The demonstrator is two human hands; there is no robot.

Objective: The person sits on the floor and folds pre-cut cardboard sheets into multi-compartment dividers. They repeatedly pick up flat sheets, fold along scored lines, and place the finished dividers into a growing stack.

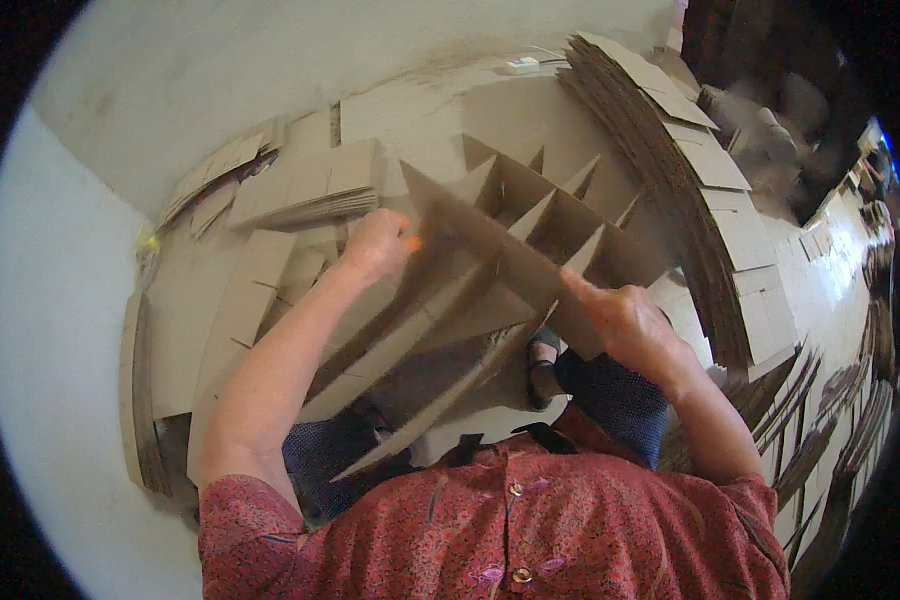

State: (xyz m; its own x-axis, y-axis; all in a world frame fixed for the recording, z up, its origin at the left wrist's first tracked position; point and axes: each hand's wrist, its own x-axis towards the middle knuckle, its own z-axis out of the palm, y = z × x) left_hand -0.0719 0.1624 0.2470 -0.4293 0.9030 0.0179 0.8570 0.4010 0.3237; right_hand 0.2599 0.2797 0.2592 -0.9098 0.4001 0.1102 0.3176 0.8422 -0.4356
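Note:
A cardboard divider (530, 262), made of thin brown strips slotted crosswise into open cells, stands tilted in front of me. My left hand (375, 247) is closed at the left end of its near long strip, with bright orange at the fingertips. Toward the strip's right end, my right hand (625, 325) grips the cardboard, the index finger stretched along its upper edge and the other fingers curled. Several long loose-ended strips (425, 345) fan out from the divider toward my lap. The fingertips behind the cardboard are partly hidden.
Flat slotted cardboard sheets (310, 185) lie piled at the left, beside a pale wall (80, 250). A long leaning stack of cardboard (660, 190) curves along the right. More stacked pieces (820, 420) lie farther right. A white power socket (522, 66) sits at the back.

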